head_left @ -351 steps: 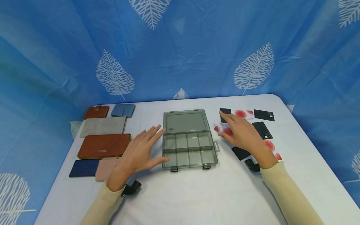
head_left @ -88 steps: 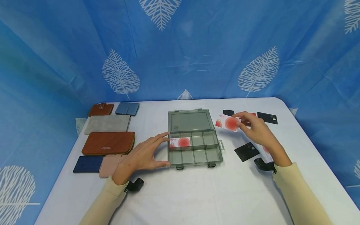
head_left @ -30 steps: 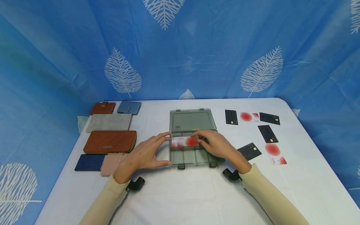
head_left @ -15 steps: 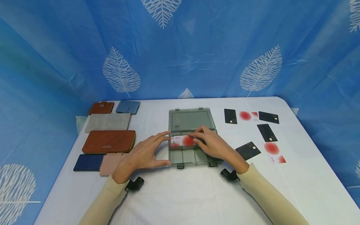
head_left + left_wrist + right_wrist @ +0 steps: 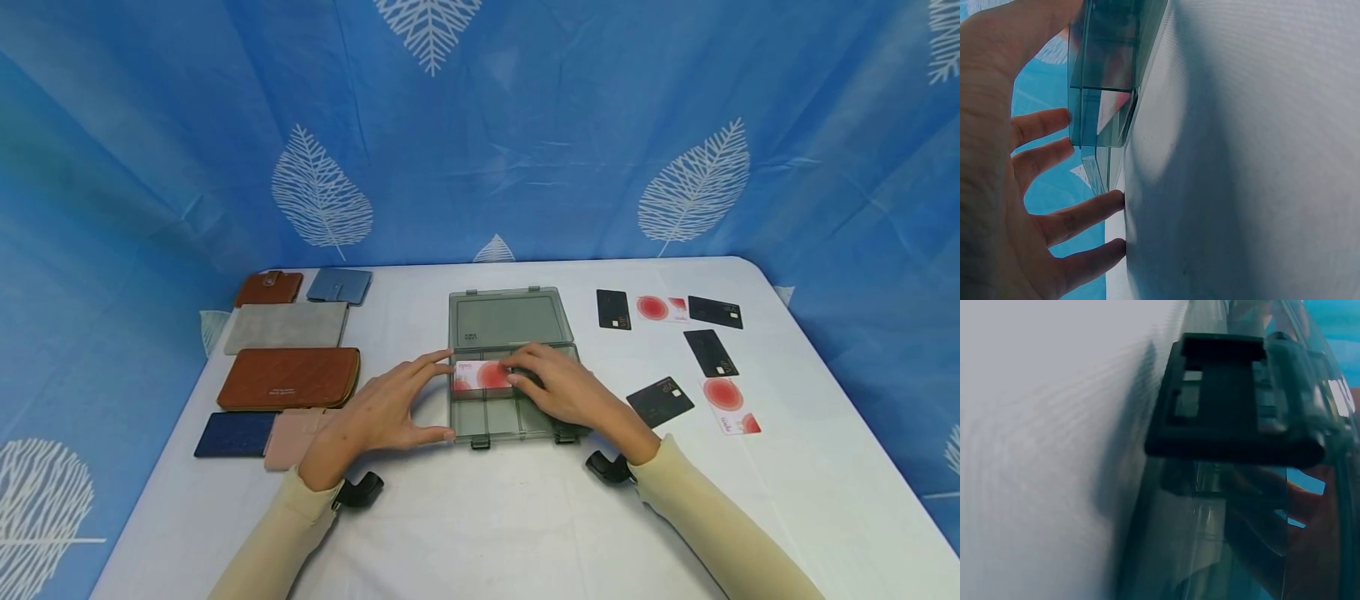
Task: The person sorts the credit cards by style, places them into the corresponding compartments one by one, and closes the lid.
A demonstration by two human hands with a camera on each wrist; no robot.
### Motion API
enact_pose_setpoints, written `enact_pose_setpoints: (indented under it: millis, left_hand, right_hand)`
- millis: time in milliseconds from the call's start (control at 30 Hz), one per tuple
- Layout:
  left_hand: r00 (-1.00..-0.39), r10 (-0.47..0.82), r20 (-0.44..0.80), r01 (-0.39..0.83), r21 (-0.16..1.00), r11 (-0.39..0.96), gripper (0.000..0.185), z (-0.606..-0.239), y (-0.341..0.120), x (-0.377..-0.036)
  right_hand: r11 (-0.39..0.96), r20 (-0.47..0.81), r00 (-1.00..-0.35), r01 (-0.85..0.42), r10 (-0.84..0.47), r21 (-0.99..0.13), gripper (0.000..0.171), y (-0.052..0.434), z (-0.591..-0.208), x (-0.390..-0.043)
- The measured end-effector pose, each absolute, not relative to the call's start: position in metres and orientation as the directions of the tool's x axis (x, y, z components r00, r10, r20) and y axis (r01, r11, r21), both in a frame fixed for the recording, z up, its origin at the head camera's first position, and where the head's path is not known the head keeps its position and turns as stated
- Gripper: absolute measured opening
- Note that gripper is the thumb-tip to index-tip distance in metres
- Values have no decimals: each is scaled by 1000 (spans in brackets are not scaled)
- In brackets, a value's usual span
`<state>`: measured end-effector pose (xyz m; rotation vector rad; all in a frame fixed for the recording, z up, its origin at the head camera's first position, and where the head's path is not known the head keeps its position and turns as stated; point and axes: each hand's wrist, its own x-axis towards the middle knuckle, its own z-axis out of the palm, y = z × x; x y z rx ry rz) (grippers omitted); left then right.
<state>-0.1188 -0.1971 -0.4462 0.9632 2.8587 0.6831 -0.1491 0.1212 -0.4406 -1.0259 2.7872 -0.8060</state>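
In the head view, a grey transparent organizer box (image 5: 510, 367) lies open in the middle of the white desk (image 5: 480, 517), its lid flat behind it. The left hand (image 5: 375, 412) rests at the left wall of the box, fingers spread, thumb at the front corner and forefinger at the back one, probably to keep the box from sliding. The right hand (image 5: 566, 392) lies over the back row of compartments, and its fingers press on a white card with a red circle (image 5: 480, 376), which sits in the back left part of the box. To the right of the box, more cards (image 5: 675, 350) lie apart from each other, black ones and red-and-white ones. To the left of the box, wallets (image 5: 288, 358) lie in a tidy group.

The left wrist view shows the spread fingers (image 5: 1079, 215) touching the desk beside the wall of the box (image 5: 1100, 94), and a part of the card shows through the plastic.

The right wrist view shows the black latch (image 5: 1229, 400) on the front wall of the box very close. The right hand appears only dimly through the plastic, so from here I cannot tell how its fingers lie.
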Motion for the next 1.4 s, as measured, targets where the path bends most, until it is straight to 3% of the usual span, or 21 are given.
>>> enact_pose_setpoints:
  millis: [700, 1100, 1400]
  left_hand:
    - [-801, 590, 103, 572, 426, 701, 93, -446, -198, -119]
    - [-797, 593, 111, 578, 423, 698, 93, -447, -198, -117]
    - [-798, 594, 104, 577, 420, 701, 93, -447, -198, -116]
  right_hand:
    - [648, 70, -762, -592, -644, -479, 40, 122, -438, -150]
    - [640, 201, -822, -546, -532, -540, 36, 164, -416, -171]
    - [770, 194, -905, -425, -379, -476, 41, 204, -418, -203]
